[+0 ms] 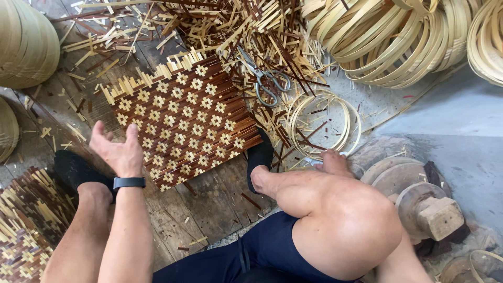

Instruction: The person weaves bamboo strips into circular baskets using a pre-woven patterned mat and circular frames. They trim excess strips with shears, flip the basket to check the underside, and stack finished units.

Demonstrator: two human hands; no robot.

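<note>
Beside the brown-and-cream star-patterned woven mat [183,118], left hand [119,149] hovers, grip released.

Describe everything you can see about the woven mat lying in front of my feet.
The woven mat is a flat square panel of thin strips, apparently bamboo, dark brown crossed with pale ones forming rows of small flower-like squares. Pale strip ends stick out untrimmed along its far and left edges. It lies tilted on worn wooden boards, with the right foot at its near right corner and the open left hand over its near left edge.
</note>
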